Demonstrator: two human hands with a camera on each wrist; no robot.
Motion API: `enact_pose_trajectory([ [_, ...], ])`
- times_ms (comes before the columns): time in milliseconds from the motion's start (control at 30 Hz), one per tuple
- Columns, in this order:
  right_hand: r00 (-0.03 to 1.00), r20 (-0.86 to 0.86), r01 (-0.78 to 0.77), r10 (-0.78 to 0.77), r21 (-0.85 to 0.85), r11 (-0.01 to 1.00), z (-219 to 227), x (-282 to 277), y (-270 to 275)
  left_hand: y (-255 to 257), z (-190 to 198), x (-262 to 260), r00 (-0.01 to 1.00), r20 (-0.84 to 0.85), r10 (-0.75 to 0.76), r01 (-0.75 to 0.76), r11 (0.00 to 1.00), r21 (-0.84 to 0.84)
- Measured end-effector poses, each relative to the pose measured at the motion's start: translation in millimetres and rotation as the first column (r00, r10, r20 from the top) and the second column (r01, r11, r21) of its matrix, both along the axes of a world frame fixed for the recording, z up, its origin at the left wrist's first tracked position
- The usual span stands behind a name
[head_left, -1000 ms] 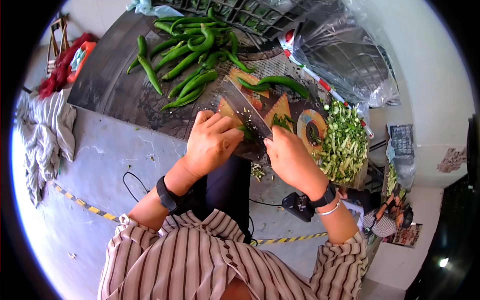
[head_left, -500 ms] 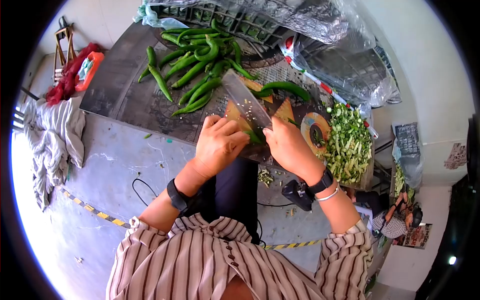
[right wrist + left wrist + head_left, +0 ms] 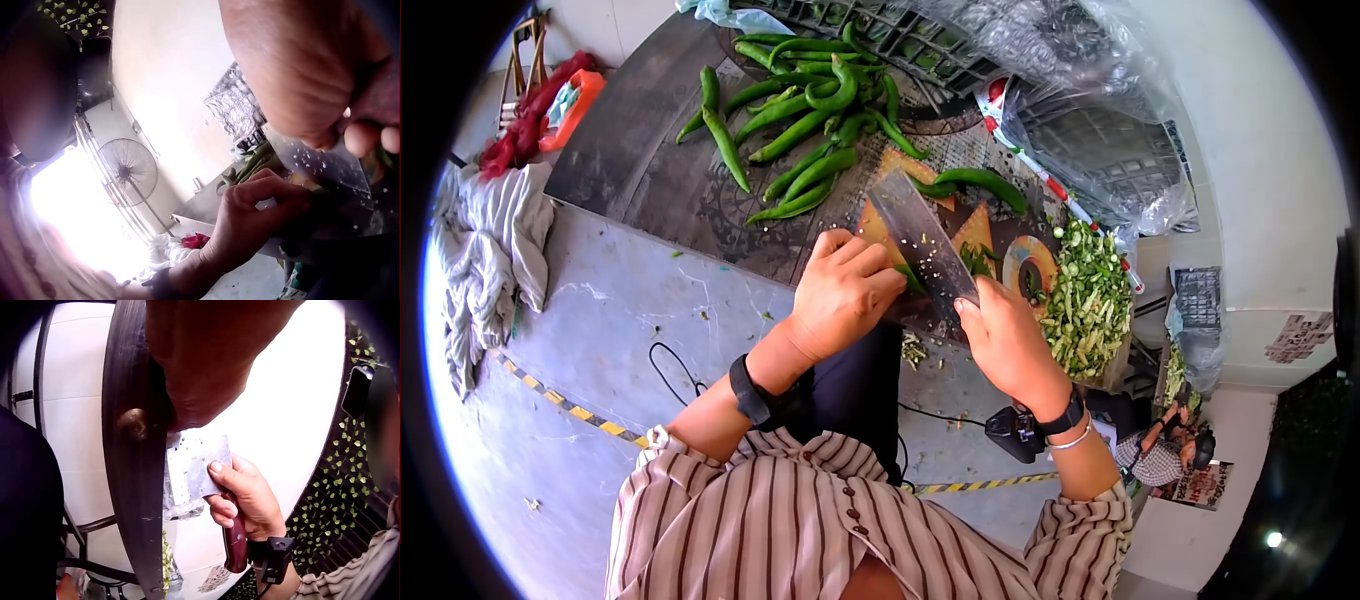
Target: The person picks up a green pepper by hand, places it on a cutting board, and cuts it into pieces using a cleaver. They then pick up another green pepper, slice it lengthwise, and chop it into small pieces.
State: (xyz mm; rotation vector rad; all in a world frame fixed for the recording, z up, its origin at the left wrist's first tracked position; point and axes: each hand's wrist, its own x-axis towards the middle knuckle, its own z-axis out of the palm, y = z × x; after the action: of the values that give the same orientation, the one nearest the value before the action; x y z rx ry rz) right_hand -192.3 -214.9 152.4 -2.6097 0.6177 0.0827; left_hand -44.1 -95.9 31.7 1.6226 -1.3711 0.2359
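My right hand (image 3: 1010,340) grips a cleaver by its dark red handle (image 3: 235,540); the thumb lies against the blade (image 3: 920,240), which has small white bits stuck on it. Just left of the blade, my left hand (image 3: 840,295) holds a green pepper (image 3: 912,280) with curled fingers, only its end showing. In the right wrist view the left hand (image 3: 250,212) is beside the cleaver blade (image 3: 322,162). Some cut green pieces (image 3: 977,260) lie right of the blade. Chopped pepper (image 3: 1085,310) is heaped at the table's right end.
Whole green peppers (image 3: 810,110) are piled on the far part of the dark table (image 3: 630,150), two more (image 3: 980,182) beyond the blade. A black crate (image 3: 900,45) and plastic-covered crates (image 3: 1090,140) stand behind. Another person (image 3: 1165,460) is at the lower right.
The cleaver and right hand have shifted slightly right and down in the head view. My left hand still holds the pepper at nearly the same place.
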Motion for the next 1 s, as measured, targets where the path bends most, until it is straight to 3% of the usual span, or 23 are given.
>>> enact_pose_trajectory([
  [167,0.999,-0.041,0.0,0.0,-0.016,1.0,-3,0,1,2,2,1,1.0,-0.015,-0.014,0.014,1.0,0.016],
  [267,0.997,-0.068,-0.026,0.025,-0.015,1.0,-1,2,0,4,11,2,0.995,-0.084,0.047,-0.05,0.998,-0.026],
  [500,0.992,-0.124,-0.016,0.021,0.038,0.999,8,11,-3,4,9,2,0.994,-0.091,0.064,-0.06,0.997,0.052],
  [700,0.993,-0.109,0.039,-0.034,0.045,0.998,0,10,-2,2,7,3,0.997,-0.066,0.033,-0.029,0.998,0.059],
  [1000,0.997,-0.053,-0.057,0.055,-0.035,0.998,-3,10,-4,1,9,1,0.998,-0.056,0.036,-0.034,0.999,0.037],
])
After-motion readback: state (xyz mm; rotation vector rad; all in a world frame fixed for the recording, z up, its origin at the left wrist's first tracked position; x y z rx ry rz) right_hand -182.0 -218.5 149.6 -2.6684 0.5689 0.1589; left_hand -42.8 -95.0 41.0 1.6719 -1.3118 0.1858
